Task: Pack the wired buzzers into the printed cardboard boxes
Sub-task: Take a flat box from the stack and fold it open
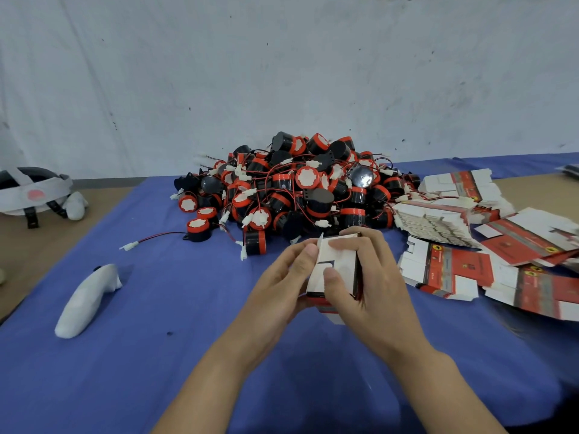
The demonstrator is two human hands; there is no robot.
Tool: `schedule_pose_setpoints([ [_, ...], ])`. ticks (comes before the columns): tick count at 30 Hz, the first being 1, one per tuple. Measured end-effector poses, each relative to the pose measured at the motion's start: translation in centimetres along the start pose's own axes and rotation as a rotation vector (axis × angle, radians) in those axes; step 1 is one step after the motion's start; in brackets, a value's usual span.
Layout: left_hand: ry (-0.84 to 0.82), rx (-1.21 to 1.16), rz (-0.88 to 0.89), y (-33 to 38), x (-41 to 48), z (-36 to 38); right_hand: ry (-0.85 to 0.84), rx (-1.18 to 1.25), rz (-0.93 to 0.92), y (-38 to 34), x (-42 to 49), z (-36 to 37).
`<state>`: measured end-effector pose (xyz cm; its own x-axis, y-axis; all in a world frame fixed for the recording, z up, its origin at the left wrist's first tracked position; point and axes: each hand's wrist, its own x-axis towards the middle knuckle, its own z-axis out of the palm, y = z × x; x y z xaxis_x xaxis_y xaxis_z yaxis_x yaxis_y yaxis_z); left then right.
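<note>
Blue-clothed tabletop | both hands clamped on box, just before buzzer pile | step: likely folding flaps | next: probably a buzzer

Thumb and fingers of the right hand cover much of the cardboard box, and the left hand hides its left side, so what the box holds cannot be told. Its red printed underside shows only as a sliver. The print on the flat cartons is too small and blurred to read, and the farthest ones run off the right edge. The lower wired buzzers lie buried in their pile. A headset is cut by the left edge.
</note>
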<state>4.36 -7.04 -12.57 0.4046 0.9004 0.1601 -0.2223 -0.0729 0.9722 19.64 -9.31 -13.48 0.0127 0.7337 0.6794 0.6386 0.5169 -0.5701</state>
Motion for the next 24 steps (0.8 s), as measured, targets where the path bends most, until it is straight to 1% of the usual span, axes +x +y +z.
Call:
schedule_pose_setpoints([
  [6, 0.026, 0.065, -0.020, -0.3, 0.1, -0.4, -0.135, 0.093, 0.043, 0.3, -0.3, -0.2],
  [8, 0.026, 0.104, -0.018, -0.6, 0.0, -0.5, -0.161, 0.079, 0.038, 0.3, -0.4, -0.1],
  [18, 0.031, 0.121, -0.023, -0.9, 0.3, -1.0, -0.215, 0.050, 0.008, 0.3, -0.4, 0.2],
  [24, 0.042, 0.208, -0.023, -1.4, 0.4, -1.2, -0.254, -0.053, -0.051, -0.1, -0.4, 0.5],
])
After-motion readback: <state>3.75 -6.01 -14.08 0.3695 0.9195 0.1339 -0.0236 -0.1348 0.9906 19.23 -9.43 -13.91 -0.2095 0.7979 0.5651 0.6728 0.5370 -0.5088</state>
